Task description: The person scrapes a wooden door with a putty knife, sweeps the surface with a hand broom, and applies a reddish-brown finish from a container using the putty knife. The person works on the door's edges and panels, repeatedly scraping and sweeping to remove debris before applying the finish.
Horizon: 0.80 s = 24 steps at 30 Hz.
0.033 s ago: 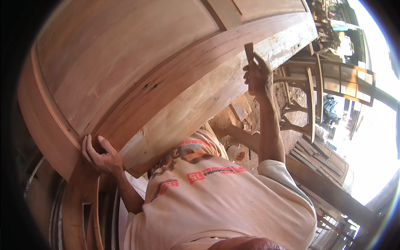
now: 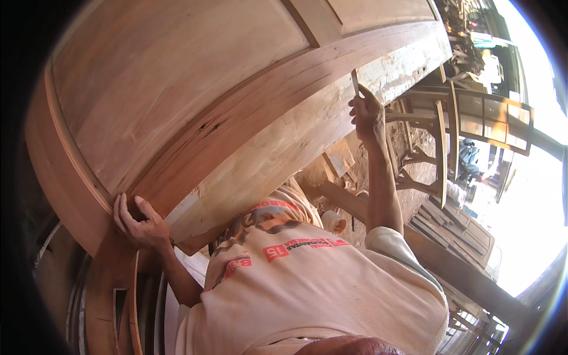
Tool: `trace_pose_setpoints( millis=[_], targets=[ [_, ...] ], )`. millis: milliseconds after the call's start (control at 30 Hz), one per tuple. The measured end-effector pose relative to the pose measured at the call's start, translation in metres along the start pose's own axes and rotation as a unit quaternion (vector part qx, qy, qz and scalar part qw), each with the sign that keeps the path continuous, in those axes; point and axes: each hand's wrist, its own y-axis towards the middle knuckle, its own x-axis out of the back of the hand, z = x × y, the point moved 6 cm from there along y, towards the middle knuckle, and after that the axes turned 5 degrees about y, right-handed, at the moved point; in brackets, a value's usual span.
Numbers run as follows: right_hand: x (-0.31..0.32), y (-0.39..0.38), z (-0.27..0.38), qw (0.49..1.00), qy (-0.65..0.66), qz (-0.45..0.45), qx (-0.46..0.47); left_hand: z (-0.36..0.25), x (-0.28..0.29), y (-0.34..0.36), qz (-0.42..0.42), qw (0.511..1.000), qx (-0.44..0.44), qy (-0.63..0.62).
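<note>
Through the head view, here's where you stand: the wooden door (image 2: 183, 89) spreads across the upper part of the scene, its long, pale, patchy edge (image 2: 260, 158) turned toward your body. Out to the right, your right hand (image 2: 370, 117) is closed around a thin flat tool (image 2: 355, 83), its narrow end pointing up by the line where brown face meets pale edge. Whether that tip touches the wood or sits just clear of it, I can't tell, and that's your first hazard: a tilted tip under pressure could dig a groove or chip that corner line.

Over to the left, your left hand (image 2: 142, 225) grips nothing I can make out, fingers loosely bent, fingertips at the door's corner by the moulding. A light touch like that might not steady the door if you push hard, so it could shift; what carries it underneath is hidden.

Watch the dark splits (image 2: 211, 126) in the brown rail, too: a blade edge dragged over them might catch and lift splinters. And mind that right arm, reaching well out from your body; at full stretch, control could go and your knuckles scrape the rough edge. Down beside your shirt (image 2: 331, 278), the pale cup (image 2: 334, 221) could be knocked by a swinging elbow.
</note>
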Motion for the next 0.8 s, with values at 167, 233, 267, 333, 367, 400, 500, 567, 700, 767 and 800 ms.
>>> trace_pose_setpoints(
  millis=[167, 233, 267, 333, 367, 400, 500, 567, 700, 767, 800],
  targets=[
    [0.028, 0.043, 0.007, 0.958, -0.172, 0.05, 0.224, 0.002, 0.0, -0.004, -0.007, 1.0, -0.01, 0.005],
    [0.042, 0.061, 0.014, 0.932, -0.247, 0.092, 0.25, 0.004, 0.002, -0.005, -0.004, 1.0, -0.014, 0.02],
    [0.047, 0.074, 0.005, 0.93, -0.245, 0.098, 0.258, 0.006, 0.004, -0.007, 0.003, 1.0, -0.011, 0.024],
    [0.056, 0.095, 0.002, 0.913, -0.247, 0.123, 0.299, 0.008, 0.002, -0.007, 0.017, 0.999, -0.004, 0.031],
    [0.057, 0.105, 0.003, 0.901, -0.246, 0.141, 0.328, 0.011, 0.001, -0.008, 0.02, 0.999, -0.004, 0.037],
    [0.054, 0.115, 0.001, 0.889, -0.242, 0.159, 0.355, 0.015, 0.0, -0.008, 0.024, 0.999, -0.004, 0.042],
    [0.042, 0.133, 0.009, 0.849, -0.221, 0.207, 0.433, 0.021, 0.0, -0.009, 0.038, 0.998, 0.007, 0.058],
    [0.029, 0.139, 0.017, 0.816, -0.227, 0.224, 0.481, 0.024, -0.001, -0.01, 0.044, 0.997, 0.007, 0.057],
    [0.013, 0.143, 0.038, 0.749, -0.257, 0.248, 0.559, 0.022, 0.001, -0.014, 0.049, 0.995, -0.007, 0.083],
    [0.017, 0.154, 0.04, 0.725, -0.284, 0.249, 0.576, 0.022, 0.002, -0.016, 0.042, 0.996, 0.002, 0.079],
    [0.017, 0.154, 0.042, 0.716, -0.278, 0.252, 0.588, 0.023, 0.003, -0.017, 0.039, 0.996, 0.006, 0.078]
  ],
)
